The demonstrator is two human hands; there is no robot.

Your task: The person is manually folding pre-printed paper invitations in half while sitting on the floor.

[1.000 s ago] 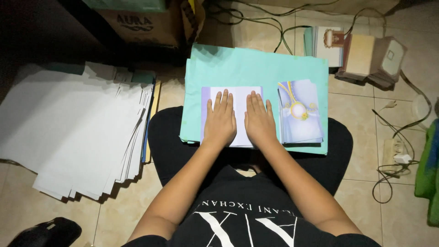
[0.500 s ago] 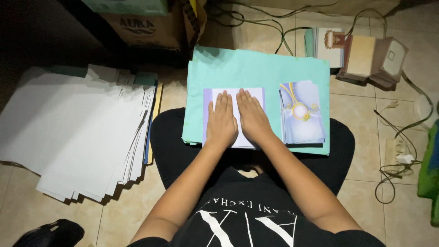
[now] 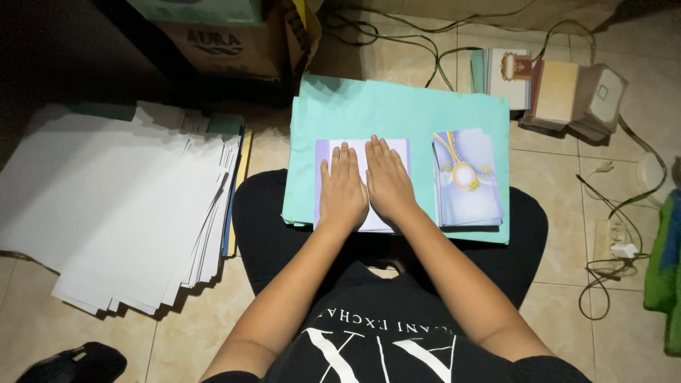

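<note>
I sit cross-legged on a tiled floor with a stack of mint-green sheets (image 3: 397, 106) across my lap. My left hand (image 3: 342, 190) and my right hand (image 3: 387, 181) lie flat, side by side and touching, palms down on a white and lilac card (image 3: 363, 147) on the green stack. Fingers are straight and held together, pressing the card; neither hand grips anything. A small pile of lilac printed cards (image 3: 467, 177) with a gold oval design lies just right of my right hand, on the same green sheets.
A large fanned stack of white paper (image 3: 120, 213) covers the floor at left. A cardboard box (image 3: 227, 39) stands behind it. Card bundles (image 3: 567, 92) sit at the back right, with cables and a power strip (image 3: 611, 237). Green cloth (image 3: 667, 276) is at the right edge.
Both hands have slid closer together on the card, so they now touch side by side. The card piles have not moved.
</note>
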